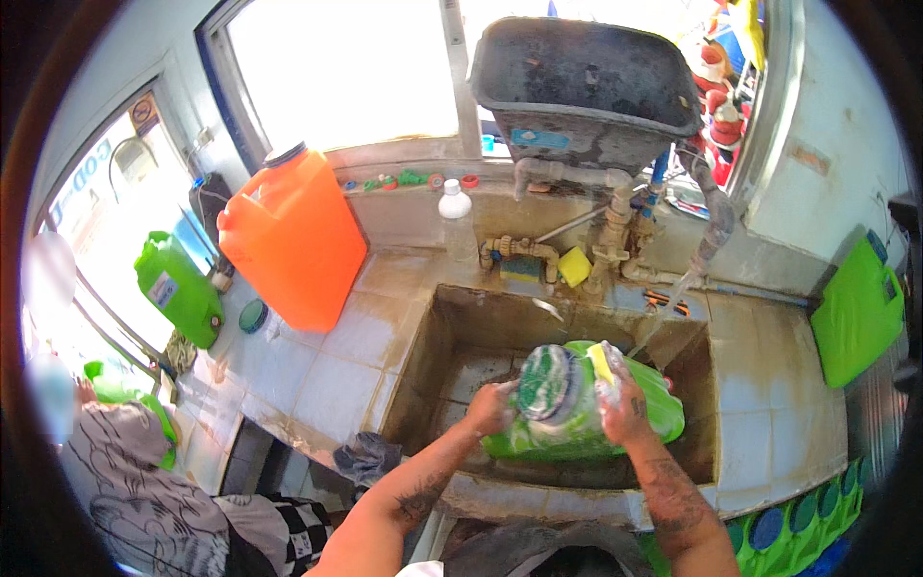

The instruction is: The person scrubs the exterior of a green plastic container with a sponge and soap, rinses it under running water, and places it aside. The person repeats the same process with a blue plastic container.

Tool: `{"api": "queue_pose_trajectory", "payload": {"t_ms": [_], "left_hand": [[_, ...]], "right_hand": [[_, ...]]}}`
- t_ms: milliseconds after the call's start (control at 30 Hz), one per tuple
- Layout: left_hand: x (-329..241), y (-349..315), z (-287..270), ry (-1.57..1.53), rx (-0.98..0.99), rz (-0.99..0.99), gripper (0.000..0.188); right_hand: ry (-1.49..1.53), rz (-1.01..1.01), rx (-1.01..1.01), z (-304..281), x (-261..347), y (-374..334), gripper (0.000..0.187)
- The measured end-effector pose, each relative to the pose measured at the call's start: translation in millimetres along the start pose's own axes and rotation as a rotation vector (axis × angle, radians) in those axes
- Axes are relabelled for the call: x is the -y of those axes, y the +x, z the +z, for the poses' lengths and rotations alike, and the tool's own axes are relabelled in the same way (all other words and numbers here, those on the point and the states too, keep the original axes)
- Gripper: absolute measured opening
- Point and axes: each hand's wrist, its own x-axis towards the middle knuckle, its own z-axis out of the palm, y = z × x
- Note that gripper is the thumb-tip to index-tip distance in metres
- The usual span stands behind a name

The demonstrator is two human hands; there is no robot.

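Observation:
A bright green plastic jug (660, 406) lies on its side in the tiled sink (406, 387), its wide green cap (545, 381) covered in soap suds. My left hand (492, 408) is closed at the jug's cap end, steadying it; its fingertips are partly hidden. In my right hand (627, 412) is a yellow sponge (603, 363), foamy with suds and pressed to the jug's upper side. Water runs from a grey pipe (713, 226) into the sink's right part, beyond the jug.
An orange jug (293, 236) and another green jug (179, 291) stand on the left counter. A white-capped bottle (457, 216) and yellow sponge (575, 267) sit behind the sink, below a black tub (586, 87). Another person's patterned sleeve (144, 490) shows at lower left.

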Motion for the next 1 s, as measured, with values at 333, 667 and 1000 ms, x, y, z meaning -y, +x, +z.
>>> {"api": "queue_pose_trajectory", "payload": {"t_ms": [333, 667, 1000], "left_hand": [[54.7, 24.1, -39.7, -0.113, 0.103, 0.088, 0.035], [-79.1, 44.3, 58.6, 0.472, -0.156, 0.211, 0.039], [-89.6, 49.1, 66.4, 0.425, -0.071, 0.096, 0.042]], "right_hand": [[-0.177, -0.028, 0.077, 24.4, -38.8, 4.5, 0.045], [-0.279, 0.179, 0.573, 37.0, -99.7, -42.9, 0.063], [-0.293, 0.068, 0.662, 39.9, -98.8, -5.2, 0.064]]}}
